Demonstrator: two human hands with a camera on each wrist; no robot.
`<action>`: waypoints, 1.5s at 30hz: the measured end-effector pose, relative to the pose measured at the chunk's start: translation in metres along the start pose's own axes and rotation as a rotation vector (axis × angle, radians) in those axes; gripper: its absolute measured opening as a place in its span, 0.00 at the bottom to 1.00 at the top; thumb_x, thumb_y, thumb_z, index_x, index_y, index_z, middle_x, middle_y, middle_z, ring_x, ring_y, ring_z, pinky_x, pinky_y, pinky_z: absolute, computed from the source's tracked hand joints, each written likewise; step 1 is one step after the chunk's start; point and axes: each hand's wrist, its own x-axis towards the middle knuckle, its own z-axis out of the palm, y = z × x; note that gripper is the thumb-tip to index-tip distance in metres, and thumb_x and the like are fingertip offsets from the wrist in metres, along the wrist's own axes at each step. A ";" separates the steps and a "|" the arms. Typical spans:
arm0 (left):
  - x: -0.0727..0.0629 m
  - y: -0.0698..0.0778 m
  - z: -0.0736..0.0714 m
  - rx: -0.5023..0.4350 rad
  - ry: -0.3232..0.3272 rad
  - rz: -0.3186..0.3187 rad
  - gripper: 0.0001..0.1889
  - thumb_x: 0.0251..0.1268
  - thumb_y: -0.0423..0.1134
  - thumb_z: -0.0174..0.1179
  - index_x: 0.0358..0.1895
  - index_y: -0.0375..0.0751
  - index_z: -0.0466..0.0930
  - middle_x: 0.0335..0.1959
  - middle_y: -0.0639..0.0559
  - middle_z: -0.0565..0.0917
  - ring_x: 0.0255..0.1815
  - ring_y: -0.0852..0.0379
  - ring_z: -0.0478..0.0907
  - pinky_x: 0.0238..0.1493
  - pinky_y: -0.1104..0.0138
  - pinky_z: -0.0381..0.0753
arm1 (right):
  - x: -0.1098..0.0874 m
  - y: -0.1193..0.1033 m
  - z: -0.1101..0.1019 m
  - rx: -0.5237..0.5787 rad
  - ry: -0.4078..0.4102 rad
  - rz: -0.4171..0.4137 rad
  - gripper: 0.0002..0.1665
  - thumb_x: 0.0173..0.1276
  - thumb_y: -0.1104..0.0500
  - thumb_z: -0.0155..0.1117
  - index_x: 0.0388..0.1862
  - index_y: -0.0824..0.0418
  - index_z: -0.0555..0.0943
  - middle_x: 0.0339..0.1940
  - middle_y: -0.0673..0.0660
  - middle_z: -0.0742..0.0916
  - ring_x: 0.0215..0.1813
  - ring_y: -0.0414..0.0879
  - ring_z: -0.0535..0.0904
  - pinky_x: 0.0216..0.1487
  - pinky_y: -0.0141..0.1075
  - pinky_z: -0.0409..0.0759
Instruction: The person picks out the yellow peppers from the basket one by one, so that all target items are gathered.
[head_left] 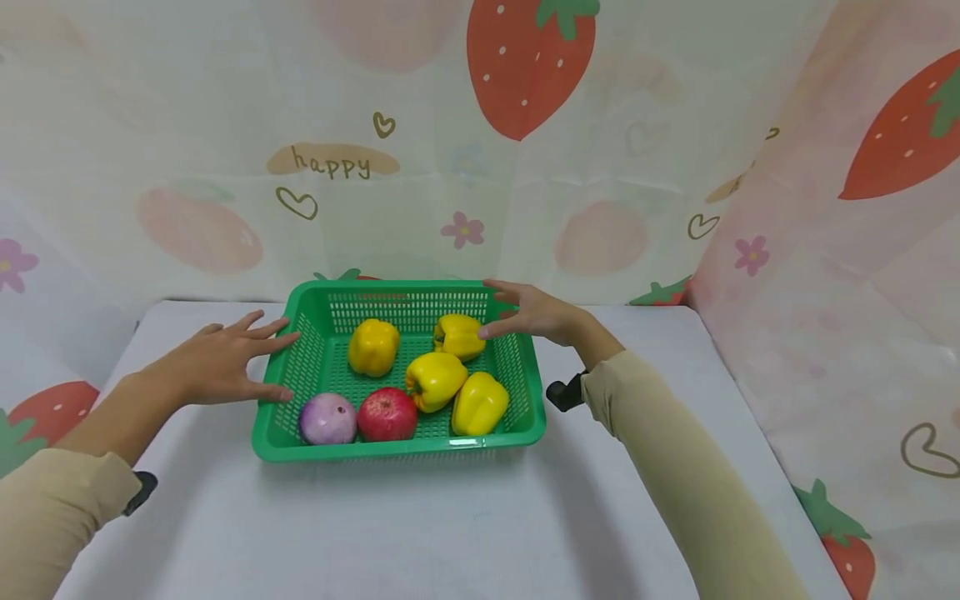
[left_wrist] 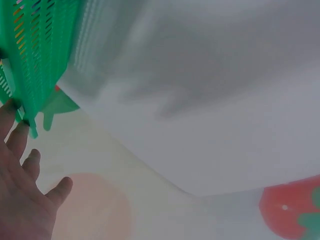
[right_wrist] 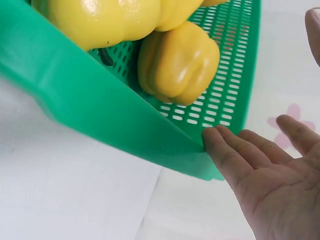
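Observation:
A green plastic basket (head_left: pixel 397 451) with slotted walls stands on the white-covered table. Inside lie several yellow bell peppers (head_left: pixel 373 347), a red pomegranate (head_left: pixel 387 414) and a round, pale purple fruit or vegetable (head_left: pixel 327 418) whose kind I cannot tell. My left hand (head_left: pixel 228 360) is at the basket's left rim with its fingers spread; in the left wrist view its fingertips are by the green rim (left_wrist: pixel 25 112). At the back right corner is my right hand (head_left: pixel 542 314), fingers extended. In the right wrist view, fingertips meet the rim beside a yellow pepper (right_wrist: pixel 179 62).
A white cloth covers the table (head_left: pixel 450 533), with surface showing in front of the basket and on both sides. Behind it hangs a curtain (head_left: pixel 420 225) printed with strawberries, hearts and flowers, and more of it runs along the sides. Dark wrist devices (head_left: pixel 567 392) show at both sleeves.

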 end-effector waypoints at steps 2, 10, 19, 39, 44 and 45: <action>0.000 -0.001 0.001 0.000 0.006 0.005 0.51 0.51 0.73 0.63 0.73 0.43 0.66 0.76 0.36 0.62 0.75 0.28 0.51 0.66 0.28 0.54 | 0.003 0.000 0.002 -0.005 0.000 0.006 0.57 0.64 0.54 0.73 0.83 0.49 0.48 0.82 0.63 0.53 0.78 0.63 0.57 0.76 0.57 0.57; 0.002 -0.003 0.004 -0.040 -0.003 0.011 0.51 0.52 0.72 0.64 0.74 0.42 0.66 0.76 0.36 0.60 0.75 0.27 0.51 0.65 0.27 0.54 | 0.018 -0.001 0.013 0.014 -0.010 0.052 0.56 0.66 0.55 0.72 0.83 0.51 0.48 0.82 0.62 0.55 0.78 0.61 0.57 0.72 0.57 0.65; 0.000 -0.006 0.004 -0.059 0.000 0.017 0.52 0.51 0.72 0.64 0.74 0.41 0.65 0.77 0.36 0.60 0.75 0.27 0.50 0.66 0.28 0.55 | 0.032 0.005 0.019 0.097 0.002 0.086 0.57 0.65 0.59 0.73 0.83 0.51 0.48 0.82 0.62 0.54 0.78 0.62 0.58 0.71 0.60 0.65; 0.000 -0.009 0.005 -0.121 0.018 0.004 0.51 0.49 0.69 0.68 0.73 0.43 0.66 0.77 0.37 0.60 0.75 0.27 0.50 0.65 0.27 0.55 | 0.055 0.010 0.032 0.161 0.086 0.210 0.50 0.66 0.58 0.72 0.81 0.52 0.55 0.80 0.61 0.59 0.77 0.61 0.59 0.69 0.64 0.66; 0.000 -0.009 0.006 -0.128 0.013 0.001 0.51 0.50 0.69 0.68 0.74 0.43 0.66 0.77 0.37 0.59 0.75 0.27 0.50 0.65 0.27 0.55 | 0.060 0.012 0.036 0.159 0.102 0.233 0.46 0.65 0.58 0.73 0.78 0.52 0.61 0.79 0.61 0.63 0.75 0.61 0.63 0.67 0.63 0.69; 0.000 -0.009 0.006 -0.130 0.012 0.000 0.50 0.50 0.69 0.68 0.74 0.43 0.66 0.77 0.37 0.59 0.76 0.27 0.50 0.65 0.27 0.54 | 0.061 0.012 0.037 0.161 0.106 0.237 0.46 0.65 0.59 0.73 0.78 0.52 0.62 0.78 0.61 0.63 0.75 0.61 0.64 0.67 0.63 0.69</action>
